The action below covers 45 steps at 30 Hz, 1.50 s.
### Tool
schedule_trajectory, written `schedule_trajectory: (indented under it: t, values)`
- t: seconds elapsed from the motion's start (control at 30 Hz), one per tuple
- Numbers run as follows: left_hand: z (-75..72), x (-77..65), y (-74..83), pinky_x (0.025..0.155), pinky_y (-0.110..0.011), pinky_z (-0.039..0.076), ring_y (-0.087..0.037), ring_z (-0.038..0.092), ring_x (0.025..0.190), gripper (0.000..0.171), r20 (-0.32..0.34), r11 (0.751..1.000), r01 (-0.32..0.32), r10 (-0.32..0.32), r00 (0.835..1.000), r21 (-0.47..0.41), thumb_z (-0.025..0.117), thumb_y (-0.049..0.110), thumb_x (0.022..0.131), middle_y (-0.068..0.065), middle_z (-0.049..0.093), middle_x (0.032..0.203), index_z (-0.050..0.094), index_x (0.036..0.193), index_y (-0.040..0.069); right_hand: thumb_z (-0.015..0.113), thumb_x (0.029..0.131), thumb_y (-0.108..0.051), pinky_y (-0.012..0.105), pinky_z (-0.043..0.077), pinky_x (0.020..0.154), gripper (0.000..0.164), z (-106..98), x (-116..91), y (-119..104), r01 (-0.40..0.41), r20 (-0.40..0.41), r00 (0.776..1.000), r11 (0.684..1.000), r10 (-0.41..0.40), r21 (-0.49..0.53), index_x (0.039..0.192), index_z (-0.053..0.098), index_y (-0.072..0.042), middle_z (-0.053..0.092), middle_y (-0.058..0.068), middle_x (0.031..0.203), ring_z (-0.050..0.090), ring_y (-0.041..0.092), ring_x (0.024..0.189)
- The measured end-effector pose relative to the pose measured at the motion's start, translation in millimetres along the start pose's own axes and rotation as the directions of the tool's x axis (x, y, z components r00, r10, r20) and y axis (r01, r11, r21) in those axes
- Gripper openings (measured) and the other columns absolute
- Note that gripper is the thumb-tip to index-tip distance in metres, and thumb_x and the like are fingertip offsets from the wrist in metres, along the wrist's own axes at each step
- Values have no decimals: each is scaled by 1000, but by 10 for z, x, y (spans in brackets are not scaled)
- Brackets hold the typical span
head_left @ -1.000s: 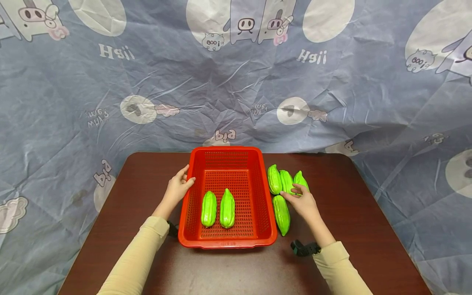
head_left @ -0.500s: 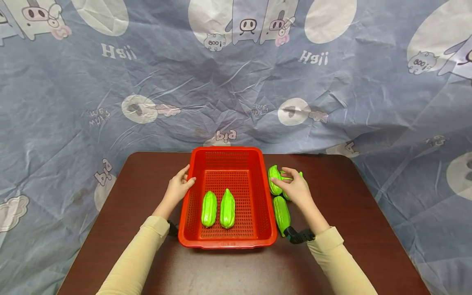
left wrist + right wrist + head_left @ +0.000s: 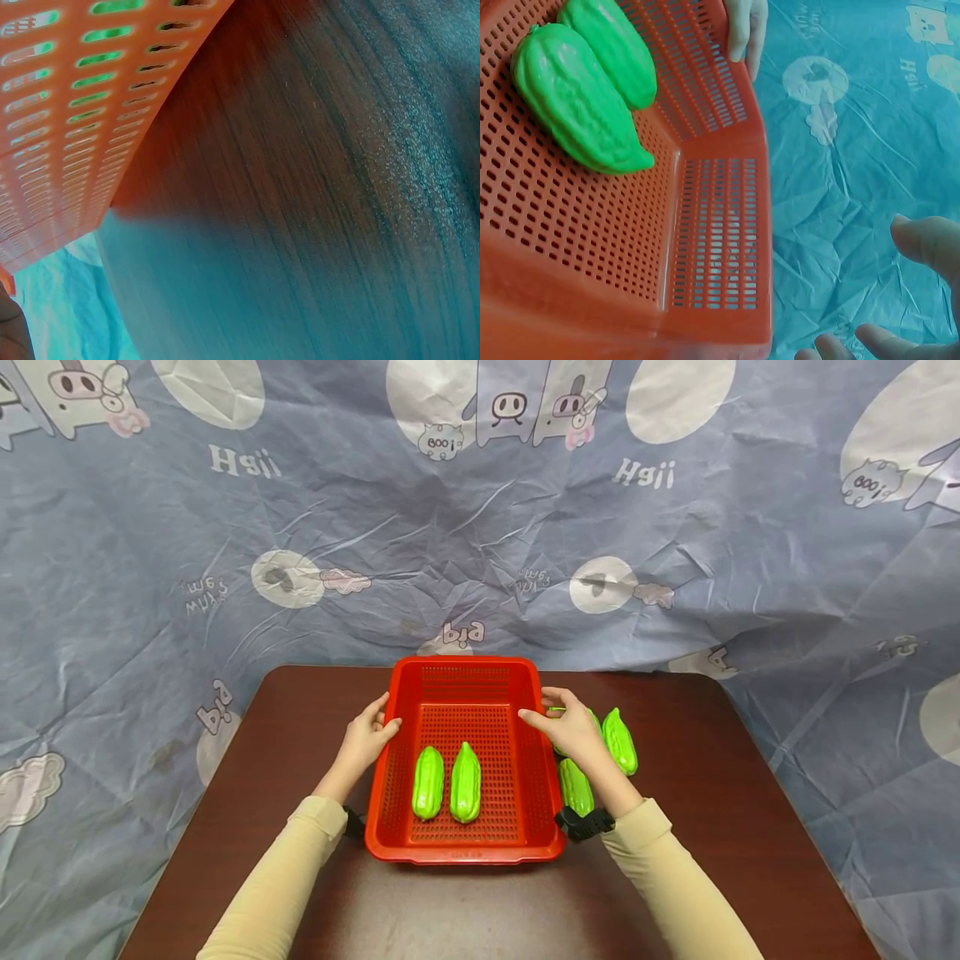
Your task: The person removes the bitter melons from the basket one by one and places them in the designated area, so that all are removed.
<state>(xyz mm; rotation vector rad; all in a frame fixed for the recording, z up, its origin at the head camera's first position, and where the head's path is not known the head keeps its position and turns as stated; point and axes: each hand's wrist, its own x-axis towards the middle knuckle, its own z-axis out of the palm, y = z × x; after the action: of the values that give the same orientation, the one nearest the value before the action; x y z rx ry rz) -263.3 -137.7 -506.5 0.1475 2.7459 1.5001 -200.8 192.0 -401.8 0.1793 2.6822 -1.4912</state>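
Note:
A red perforated plastic basket (image 3: 465, 855) stands on the table with two ridged green bitter melons, one (image 3: 428, 783) on the left and one (image 3: 466, 783) beside it. My left hand (image 3: 363, 739) grips the basket's left rim, thumb over the edge and fingers outside. At the right rim my right hand (image 3: 572, 727) is spread, its thumb level with the edge; the right wrist view shows its fingers apart from the basket. Outside the basket, a bitter melon (image 3: 619, 743) lies to the right and another (image 3: 576, 787) near the wrist. More green shows behind the right hand, mostly hidden.
The dark brown table (image 3: 720, 827) extends to both sides and in front of the basket. A printed grey-blue cloth (image 3: 480, 527) hangs right behind its far edge. A black strap (image 3: 585, 823) is on the right wrist.
My right hand has moved left from over the loose bitter melons to the basket's right rim, uncovering the rightmost one. The left hand has kept its grip on the left rim.

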Motion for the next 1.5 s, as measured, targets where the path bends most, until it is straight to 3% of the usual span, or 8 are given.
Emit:
schedule_trajectory:
  t: [0.5,1.1,1.5]
  values:
    - [1,3,-20,61,-26,43,-14,51,66,66,1,1000,3,-3,1000,-3,64,22,95,-13,63,95,37,153,7,75,86,-35,49,48,96,69,483,103,-91,57,73,996,995,-51,-87,143,48,-5,53,18,139,53,37,125]
    - [0,5,-4,62,-26,42,-16,50,69,66,2,1000,19,-19,1000,-14,65,22,95,-9,57,92,36,153,9,77,84,-41,48,46,100,73,907,240,44,80,164,985,982,-52,-169,141,51,-5,54,17,137,52,32,127]
    - [-2,-1,5,64,-26,46,-15,55,70,65,-4,1000,21,-21,1000,-21,64,23,95,-12,62,95,37,153,9,78,80,-45,46,48,97,75,1090,328,159,102,234,972,944,-27,-313,136,53,-2,58,19,129,56,33,117]
